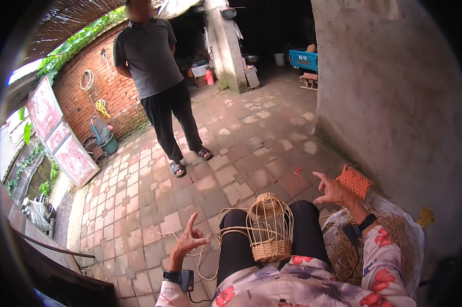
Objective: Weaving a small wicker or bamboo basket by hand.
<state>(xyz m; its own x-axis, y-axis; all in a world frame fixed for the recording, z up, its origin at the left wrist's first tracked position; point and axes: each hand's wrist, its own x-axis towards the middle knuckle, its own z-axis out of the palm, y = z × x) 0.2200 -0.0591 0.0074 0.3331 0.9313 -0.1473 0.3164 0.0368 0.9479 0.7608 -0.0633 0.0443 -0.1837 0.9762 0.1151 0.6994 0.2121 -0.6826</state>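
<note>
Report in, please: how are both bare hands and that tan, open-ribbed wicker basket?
Left hand and right hand raised, holding nothing. Basket between black-trousered thighs, untouched. Possible snag: thin tan strand across left thigh.

Basket (pixel 272 250) is showing rough, matt woven fibre; floral shirt (pixel 292 286) is showing soft cloth; bricks (pixel 72 86) are looking rough.

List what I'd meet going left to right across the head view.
Peeling red-and-white panelled door → bare left hand → tan, open-ribbed woven basket → bare right hand → small yellow object of unclear kind.
</note>
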